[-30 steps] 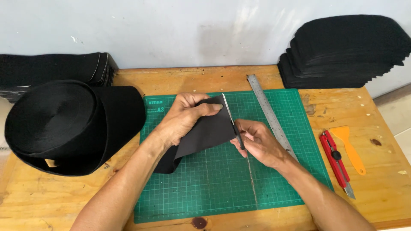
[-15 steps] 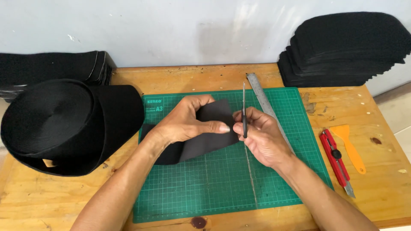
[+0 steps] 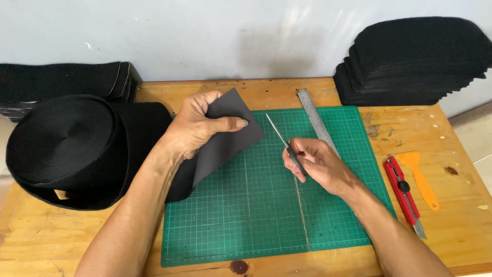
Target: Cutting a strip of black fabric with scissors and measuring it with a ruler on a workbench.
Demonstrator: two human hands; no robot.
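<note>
1. Since half a second ago, both hands have parted: the left hand [image 3: 197,125] has lifted the dark grey fabric piece [image 3: 225,136] up and to the left, and the right hand [image 3: 318,164] has drawn the scissors [image 3: 284,141] away to the right, so blade and cloth are now apart.
2. Left hand: closed on the fabric piece, thumb pressed across its face, fingers curled behind. The piece hangs tilted above the left part of the green cutting mat [image 3: 266,205], its lower end trailing toward the big black roll [image 3: 72,149].
3. Right hand: closed around the scissors' handles, the blades together and pointing up-left over the mat.
4. To handle this well, I judge the cloth should be kept taut near the pinch, with the thumb well back from any edge the blades meet.
5. Keeping the scissors' tip low and aimed away from the left wrist looks wise.
6. Nearby on the table [image 3: 451,225]: a steel ruler [image 3: 315,120] at the mat's top, a red utility knife [image 3: 402,190] beside an orange scraper [image 3: 420,177], and a stack of black cut pieces [image 3: 415,61] at the wall.
</note>
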